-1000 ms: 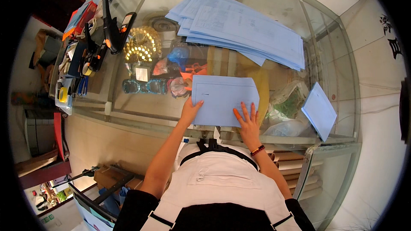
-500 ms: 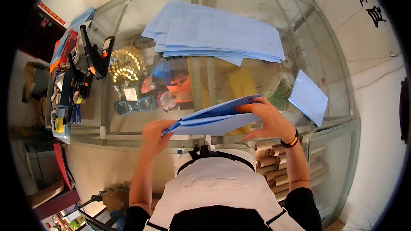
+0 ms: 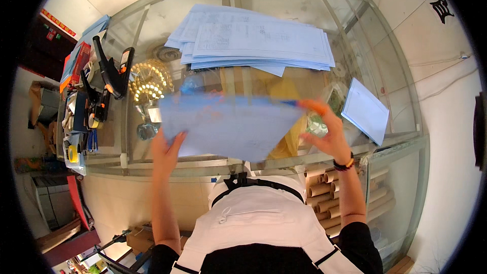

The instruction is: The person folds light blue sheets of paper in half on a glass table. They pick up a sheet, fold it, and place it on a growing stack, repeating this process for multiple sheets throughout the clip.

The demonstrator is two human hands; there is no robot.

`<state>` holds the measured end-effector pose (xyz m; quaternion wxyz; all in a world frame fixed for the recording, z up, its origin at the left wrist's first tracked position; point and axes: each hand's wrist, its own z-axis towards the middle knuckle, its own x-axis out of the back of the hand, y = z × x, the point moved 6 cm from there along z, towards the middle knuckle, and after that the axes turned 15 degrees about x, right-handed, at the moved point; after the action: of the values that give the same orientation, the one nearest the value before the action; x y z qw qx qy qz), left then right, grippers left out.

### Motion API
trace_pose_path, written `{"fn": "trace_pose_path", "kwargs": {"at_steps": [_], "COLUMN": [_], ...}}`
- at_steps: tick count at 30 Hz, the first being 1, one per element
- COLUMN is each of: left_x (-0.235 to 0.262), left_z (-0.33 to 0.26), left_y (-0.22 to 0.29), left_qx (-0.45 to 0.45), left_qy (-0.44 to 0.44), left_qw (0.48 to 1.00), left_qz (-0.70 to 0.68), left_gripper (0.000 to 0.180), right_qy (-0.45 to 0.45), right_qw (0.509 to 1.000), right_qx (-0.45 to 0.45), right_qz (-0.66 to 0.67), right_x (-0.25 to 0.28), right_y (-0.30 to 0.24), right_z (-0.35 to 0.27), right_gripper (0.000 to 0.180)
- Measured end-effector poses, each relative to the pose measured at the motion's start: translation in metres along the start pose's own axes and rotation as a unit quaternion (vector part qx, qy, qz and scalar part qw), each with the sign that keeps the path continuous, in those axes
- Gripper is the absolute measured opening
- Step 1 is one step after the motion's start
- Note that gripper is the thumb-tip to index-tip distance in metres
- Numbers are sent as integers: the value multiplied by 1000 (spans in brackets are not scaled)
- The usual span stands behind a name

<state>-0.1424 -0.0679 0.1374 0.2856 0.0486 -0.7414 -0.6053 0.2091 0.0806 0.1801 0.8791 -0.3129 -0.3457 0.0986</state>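
Observation:
A folded blue paper sheet (image 3: 228, 127), blurred by motion, is held up in front of me over the glass counter. My left hand (image 3: 166, 148) grips its left edge, thumb on top and the other fingers hidden underneath. At the upper right corner, the smeared fingers of my right hand (image 3: 328, 131) hold the paper, while its thumb sticks out away from it. Farther back lies a fanned stack of blue printed sheets (image 3: 264, 38). Right of my right hand rests a smaller folded blue sheet (image 3: 366, 112).
The glass counter (image 3: 355, 45) has metal framing. At its left end are black handheld devices (image 3: 112, 73), yellow tape (image 3: 73, 153) and assorted stationery. A gold ornament (image 3: 151, 82) shows near them. Cardboard tubes (image 3: 320, 190) are stacked below at right.
The blue sheet has swung from a narrow, gaping fold to a broad face turned toward me. My left hand has moved left; my right hand has shifted slightly right.

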Motion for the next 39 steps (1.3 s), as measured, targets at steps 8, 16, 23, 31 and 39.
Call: {"fn": "trace_pose_path", "kwargs": {"at_steps": [8,16,23,31,39], "left_x": [-108,-109,-106,-91,-94], "left_z": [61,58,47,55,67], "left_y": [-177,-204,-185,-157,-169], "left_qx": [235,266,403,357,290], "left_qy": [-139,-143,-111,-47,-56], "left_qw": [953,941,885,913,925], "left_qz": [-129,-151,-206,-194,-238], "left_gripper": [29,32,34,29,28], "right_qy": [-179,-197,28,83,-28], "right_qw": [975,972,986,947,963], "right_qx": [-43,-83,-154,-239,-107], "right_qz": [-126,-92,-62,-197,-245], "right_x": [-149,-145,-116,-97,-105], "right_y": [97,109,68,83,103], "right_z": [-87,-104,-84,-38,-60], "right_gripper": [57,63,86,81,74]}}
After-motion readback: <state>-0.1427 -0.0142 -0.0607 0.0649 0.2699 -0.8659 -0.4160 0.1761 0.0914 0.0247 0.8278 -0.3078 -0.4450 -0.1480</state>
